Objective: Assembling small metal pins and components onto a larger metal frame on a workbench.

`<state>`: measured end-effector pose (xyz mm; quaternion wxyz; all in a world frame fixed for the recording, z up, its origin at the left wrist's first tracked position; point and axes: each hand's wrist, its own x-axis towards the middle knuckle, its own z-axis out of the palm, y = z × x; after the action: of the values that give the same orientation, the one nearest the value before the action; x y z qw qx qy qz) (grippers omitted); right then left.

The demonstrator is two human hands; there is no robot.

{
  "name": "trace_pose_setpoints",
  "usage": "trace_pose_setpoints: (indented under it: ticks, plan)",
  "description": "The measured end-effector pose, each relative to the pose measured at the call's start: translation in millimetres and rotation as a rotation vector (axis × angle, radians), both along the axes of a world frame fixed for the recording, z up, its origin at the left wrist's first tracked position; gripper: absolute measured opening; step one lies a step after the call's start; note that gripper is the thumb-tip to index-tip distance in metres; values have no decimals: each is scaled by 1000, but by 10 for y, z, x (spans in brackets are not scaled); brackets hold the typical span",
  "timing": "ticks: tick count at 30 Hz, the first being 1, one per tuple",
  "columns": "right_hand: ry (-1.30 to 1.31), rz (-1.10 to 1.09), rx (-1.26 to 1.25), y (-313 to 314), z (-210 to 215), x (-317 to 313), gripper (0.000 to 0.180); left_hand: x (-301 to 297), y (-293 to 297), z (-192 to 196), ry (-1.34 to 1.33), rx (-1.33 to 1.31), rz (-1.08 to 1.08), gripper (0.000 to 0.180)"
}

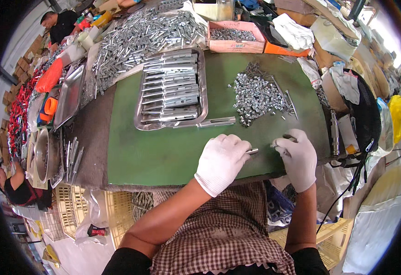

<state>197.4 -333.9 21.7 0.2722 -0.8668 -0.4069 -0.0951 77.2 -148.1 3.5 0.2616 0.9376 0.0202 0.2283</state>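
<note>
Far L: loose metal tubes (74, 158) on the dark strip beside the green mat (134, 160), well apart from both hands.

Next, rectangular metal tray (203, 94) on the mat, w/ a column of slotted tubes (175, 87) in it; axes approx L-R, thin ends pointing L. One loose tube (216, 122) by the tray's near R corner, axis also approx L-R; can't call whether it touches the rim.

L hand (223, 160), gloved, sits just on the near side of that loose tube. Metal rod (252, 151) sticks out R past thumb + fingers. Key relation: rod axis runs approx L-R w/ slight tilt, free end twd the R hand, away fr the tray. Gap btwn rod end and R fingertips is small but clear, no contact. L hand is the nearer one, it has the rod. L grip: fingers curled tight arnd rod, no slack visible; rest of rod hidden in glove, so full length unknown.

Beyond the gap: pile of small metal parts (258, 96) on the far side, w/ a few thin pins (292, 104) at its R edge.

R hand (299, 158), gloved: thumb + index in a narrow pinch, looks to be on one small metal bit (272, 145), facing the rod end; too small to ID shape. Other fingers curled.

Far R: upright-ish metal cylinder (334, 133) near the mat's R edge, not touched.
</note>
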Motion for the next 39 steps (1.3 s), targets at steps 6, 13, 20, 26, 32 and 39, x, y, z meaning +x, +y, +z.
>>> trace_pose_setpoints:
  ticks: [6,13,20,26,32,39]
  plan:
    - [-54,132,-130,-12,88,-70,25,-4,-32,40,-20,-25,34,18]
    - [-71,148,-117,19,34,-48,22,-9,-24,-16,21,31,-5,17]
    - [-85,160,-106,72,-15,-42,22,-4,-36,1,-1,74,6,18]
    - [-61,189,-90,115,-15,-45,22,-3,-46,23,-1,86,-5,20]
    - [67,76,97,86,-16,163,11,-21,-23,-7,18,91,0,20]
    - [215,-229,133,15,-105,936,10,-3,-24,38,-13,75,-11,16]
